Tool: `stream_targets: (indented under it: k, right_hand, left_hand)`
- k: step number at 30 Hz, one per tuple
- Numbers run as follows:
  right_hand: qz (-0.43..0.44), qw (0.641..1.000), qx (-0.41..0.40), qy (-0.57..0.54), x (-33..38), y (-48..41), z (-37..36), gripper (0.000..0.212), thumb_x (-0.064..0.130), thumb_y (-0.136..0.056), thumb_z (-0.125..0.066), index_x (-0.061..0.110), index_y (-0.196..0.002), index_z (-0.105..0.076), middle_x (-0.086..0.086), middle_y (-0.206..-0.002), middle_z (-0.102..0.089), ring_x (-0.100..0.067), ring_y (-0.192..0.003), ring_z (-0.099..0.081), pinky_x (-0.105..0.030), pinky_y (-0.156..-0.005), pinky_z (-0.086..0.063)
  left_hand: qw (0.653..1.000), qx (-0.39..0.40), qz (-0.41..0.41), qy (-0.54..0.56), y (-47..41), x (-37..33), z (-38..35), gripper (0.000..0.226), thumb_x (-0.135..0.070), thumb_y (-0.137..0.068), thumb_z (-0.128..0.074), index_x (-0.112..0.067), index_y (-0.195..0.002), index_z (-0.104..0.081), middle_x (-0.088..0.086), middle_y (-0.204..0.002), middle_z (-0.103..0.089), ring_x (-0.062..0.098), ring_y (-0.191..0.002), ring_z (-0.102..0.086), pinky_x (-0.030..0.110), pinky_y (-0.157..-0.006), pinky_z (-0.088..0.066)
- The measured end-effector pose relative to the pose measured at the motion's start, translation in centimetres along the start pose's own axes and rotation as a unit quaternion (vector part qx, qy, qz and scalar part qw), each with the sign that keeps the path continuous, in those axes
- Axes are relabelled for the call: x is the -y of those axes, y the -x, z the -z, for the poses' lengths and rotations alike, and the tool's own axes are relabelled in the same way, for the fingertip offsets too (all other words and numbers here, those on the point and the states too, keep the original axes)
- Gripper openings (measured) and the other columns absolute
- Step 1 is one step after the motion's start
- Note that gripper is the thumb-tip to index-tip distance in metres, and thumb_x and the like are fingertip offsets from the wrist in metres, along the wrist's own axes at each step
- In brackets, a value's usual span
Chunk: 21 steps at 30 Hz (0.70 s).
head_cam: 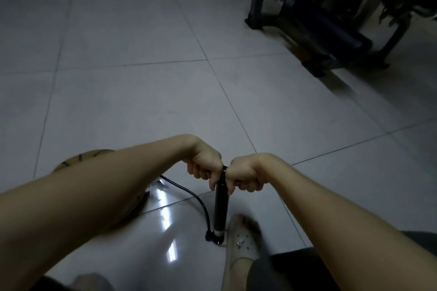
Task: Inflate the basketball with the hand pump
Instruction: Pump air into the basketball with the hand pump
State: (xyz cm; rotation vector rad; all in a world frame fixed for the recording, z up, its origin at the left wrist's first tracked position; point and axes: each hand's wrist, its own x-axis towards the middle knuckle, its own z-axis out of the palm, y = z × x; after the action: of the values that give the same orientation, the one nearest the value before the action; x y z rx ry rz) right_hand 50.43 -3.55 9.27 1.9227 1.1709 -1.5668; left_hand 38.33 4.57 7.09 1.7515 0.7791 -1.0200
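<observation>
Both hands grip the upright hand pump (221, 205), base on floor.

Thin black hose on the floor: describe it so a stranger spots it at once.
On the pale tiled floor, find the upright black pump cylinder beside the beige shoe. From its base the thin black hose arches left toward the orange basketball; it alone is slender and curved.

Glossy pale grey tiled floor (132, 38) all around me, with thin grout lines and streaks of light glare (165, 215) close in. Some dark metal-framed furniture (331, 30) sits top right. My beige clog (241, 243) with little charms is bottom centre.
</observation>
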Motion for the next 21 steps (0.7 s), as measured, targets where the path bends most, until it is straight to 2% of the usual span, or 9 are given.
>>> stream_targets:
  k: [4, 9, 12, 17, 21]
  right_hand:
    - [-0.007, 1.000, 0.002, -0.009, -0.3, 0.1, -0.4, 0.035, 0.008, -0.083, -0.061, 0.022, -0.063, -0.036, 0.001, -0.053, -0.027, -0.014, -0.046, -0.018, -0.027, -0.050, -0.016]
    - [-0.024, 0.999, 0.019, -0.009, -1.7, 4.4, 1.6, 0.037, 0.014, -0.088, -0.063, 0.023, -0.062, -0.038, 0.003, -0.053, -0.028, -0.013, -0.045, -0.020, -0.024, -0.049, -0.016]
    - [-0.004, 0.999, -0.017, -0.051, -2.0, 10.0, 4.0, 0.033, 0.015, -0.089, -0.064, 0.022, -0.065, -0.042, 0.003, -0.055, -0.028, -0.012, -0.046, -0.019, -0.023, -0.047, -0.016]
    - [0.020, 0.991, -0.077, -0.107, -2.5, 18.4, 6.3, 0.046, 0.017, -0.091, -0.062, 0.024, -0.056, -0.033, 0.004, -0.053, -0.023, -0.012, -0.046, -0.015, -0.024, -0.047, -0.013]
    - [-0.004, 0.992, -0.073, -0.107, -3.4, 15.1, 2.1, 0.041, 0.014, -0.089, -0.062, 0.023, -0.060, -0.035, 0.003, -0.053, -0.025, -0.013, -0.045, -0.017, -0.023, -0.046, -0.014]
  left_hand:
    - [1.000, -0.003, -0.009, -0.009, -0.3, -0.3, -0.7, 0.049, -0.006, -0.082, -0.067, -0.024, -0.051, -0.033, -0.002, -0.053, -0.023, 0.015, -0.049, -0.015, 0.026, -0.050, -0.010]
    - [0.999, 0.003, -0.008, -0.053, 3.6, -4.4, 0.5, 0.044, -0.008, -0.085, -0.067, -0.023, -0.053, -0.040, -0.004, -0.053, -0.025, 0.013, -0.047, -0.017, 0.026, -0.048, -0.011]
    - [0.997, 0.009, -0.017, -0.074, 8.2, -7.9, 3.0, 0.044, -0.008, -0.088, -0.063, -0.024, -0.054, -0.039, -0.006, -0.051, -0.021, 0.011, -0.044, -0.014, 0.022, -0.044, -0.008]
    - [0.992, -0.008, -0.064, -0.106, 15.0, -12.8, 5.9, 0.042, -0.011, -0.090, -0.062, -0.023, -0.059, -0.036, -0.007, -0.050, -0.018, 0.011, -0.043, -0.011, 0.023, -0.041, -0.011]
    - [0.989, -0.010, -0.034, -0.142, 11.4, -11.5, 2.7, 0.045, -0.006, -0.087, -0.065, -0.022, -0.052, -0.041, -0.005, -0.050, -0.021, 0.011, -0.042, -0.014, 0.023, -0.043, -0.009]
